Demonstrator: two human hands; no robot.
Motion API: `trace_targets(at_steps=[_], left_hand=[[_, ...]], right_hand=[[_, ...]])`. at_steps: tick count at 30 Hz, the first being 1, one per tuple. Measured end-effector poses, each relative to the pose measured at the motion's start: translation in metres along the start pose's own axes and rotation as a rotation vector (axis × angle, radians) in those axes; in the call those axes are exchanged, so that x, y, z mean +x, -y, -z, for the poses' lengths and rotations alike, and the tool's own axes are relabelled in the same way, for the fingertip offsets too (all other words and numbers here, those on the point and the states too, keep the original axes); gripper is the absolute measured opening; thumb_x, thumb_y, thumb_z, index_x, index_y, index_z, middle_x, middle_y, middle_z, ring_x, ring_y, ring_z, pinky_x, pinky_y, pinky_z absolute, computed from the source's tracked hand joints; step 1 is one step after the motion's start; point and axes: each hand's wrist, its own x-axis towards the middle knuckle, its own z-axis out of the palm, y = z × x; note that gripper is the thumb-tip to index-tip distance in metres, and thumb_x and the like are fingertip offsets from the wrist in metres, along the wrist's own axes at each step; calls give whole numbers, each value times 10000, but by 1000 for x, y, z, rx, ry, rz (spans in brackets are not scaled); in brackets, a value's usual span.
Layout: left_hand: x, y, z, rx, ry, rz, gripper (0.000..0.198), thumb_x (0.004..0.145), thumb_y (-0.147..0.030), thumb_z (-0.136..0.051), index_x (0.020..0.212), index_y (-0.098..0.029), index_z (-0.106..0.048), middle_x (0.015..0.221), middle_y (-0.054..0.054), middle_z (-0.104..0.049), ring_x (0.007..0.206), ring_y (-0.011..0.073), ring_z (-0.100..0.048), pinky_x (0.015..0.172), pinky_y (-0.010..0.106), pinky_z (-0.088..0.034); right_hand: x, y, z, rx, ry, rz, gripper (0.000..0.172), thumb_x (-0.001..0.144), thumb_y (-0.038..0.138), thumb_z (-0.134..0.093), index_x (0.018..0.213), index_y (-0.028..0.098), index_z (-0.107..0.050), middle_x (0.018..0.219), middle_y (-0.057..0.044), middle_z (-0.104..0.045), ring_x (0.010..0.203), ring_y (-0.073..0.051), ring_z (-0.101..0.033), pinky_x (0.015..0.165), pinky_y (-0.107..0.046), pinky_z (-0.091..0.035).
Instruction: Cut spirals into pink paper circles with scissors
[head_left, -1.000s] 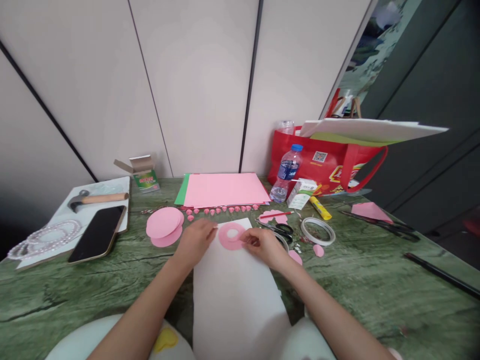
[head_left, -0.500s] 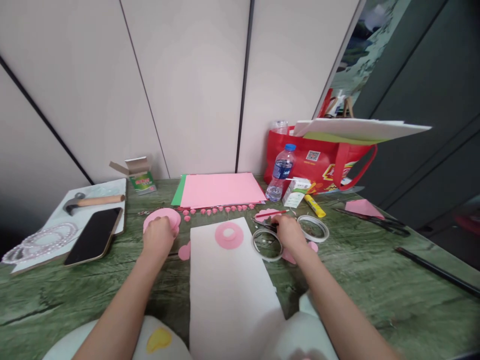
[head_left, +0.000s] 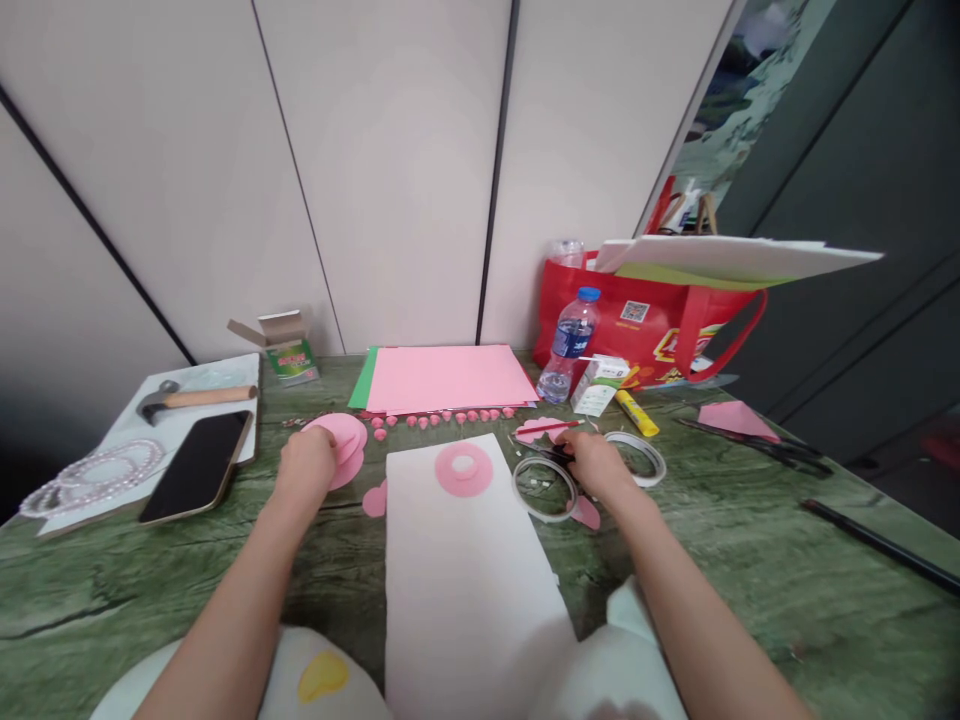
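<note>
My left hand is closed at the left edge of a small stack of pink paper circles, its fingertips on the paper. My right hand grips the dark handles of a pair of scissors, whose blades point left. Partly under the scissors lie a pink scalloped paper piece and a red pencil. Between the hands, a white foam board carries a pink paper ring with a pale centre near its far end. A roll of tape sits just left of my right hand.
Behind stand pink paper sheets, a water bottle, a small carton and a red bag. A yellow glue stick and another tape roll lie right. A phone and a hammer lie left.
My left hand has shifted slightly left, so more of the pink circles shows. My right hand stays at the scissors. The whole view has slid a little to the right.
</note>
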Motion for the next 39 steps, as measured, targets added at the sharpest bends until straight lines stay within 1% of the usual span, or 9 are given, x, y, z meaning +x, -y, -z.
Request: trace_targets(at_steps=[3,8,10,13,16,21,26,33,39], left_hand=[[-9,-7,9,108,-62,-3,231,749,-122,-423,709,-91,-648,695,175,-631,774,316,-593,668,388,-418],[-22,-22,23,171,-328,-44,347,825,-240,-297,869,-107,-615,927,170,-625,947,330,-516,749,394,-382],[-22,-25,22,51,-443,-59,322,821,-268,-316,896,-129,-597,891,134,-638,862,277,-560,721,347,-401],[-21,-29,15,-243,-485,-76,257,797,-288,-372,887,-150,-570,782,82,-656,698,205,-604,675,294,-426],[-22,-36,8,-564,-396,-103,191,774,-292,-416,870,-164,-521,672,38,-647,612,169,-618,610,254,-442],[-29,-52,-1,-957,-81,-54,118,733,-277,-474,808,-193,-438,501,-39,-561,526,172,-624,450,213,-395],[-33,-60,-5,-1181,47,5,161,674,-234,-542,796,-186,-448,458,-85,-512,518,175,-633,529,254,-458],[-38,-60,-3,-1469,217,48,333,521,-174,-712,790,-131,-522,682,8,-668,643,162,-646,710,328,-511],[-38,-61,-5,-1475,220,44,350,523,-245,-734,814,-93,-614,765,61,-693,685,186,-647,740,345,-514]], right_hand=[[-2,2,4,-14,-23,-19,315,745,76,-457,1013,167,-595,926,-117,-663,871,-221,-604,647,-257,-385],[-6,3,10,-21,-35,-42,375,782,93,-413,1125,190,-528,913,-119,-663,853,-230,-609,640,-274,-381],[-7,3,10,-29,-7,-40,393,751,72,-449,1111,194,-547,908,-117,-664,854,-225,-611,638,-265,-379],[-8,3,11,-38,40,-28,418,702,63,-510,1094,197,-567,873,-104,-670,848,-214,-617,629,-247,-377],[-8,3,12,-38,70,-12,395,705,90,-528,1074,217,-583,874,-98,-671,858,-216,-617,630,-246,-379],[-6,1,9,-28,88,-43,292,740,96,-481,966,179,-646,875,-143,-671,846,-240,-620,655,-282,-391],[-6,0,5,23,48,-77,247,719,77,-486,870,139,-671,841,-148,-661,834,-236,-609,688,-296,-393],[-10,4,14,285,-165,-112,246,692,62,-460,801,142,-665,954,-134,-549,817,-224,-561,749,-321,-385],[-6,5,19,761,-429,-207,305,757,158,-394,1022,117,-539,1016,-159,-492,1021,-284,-455,864,-408,-380]])
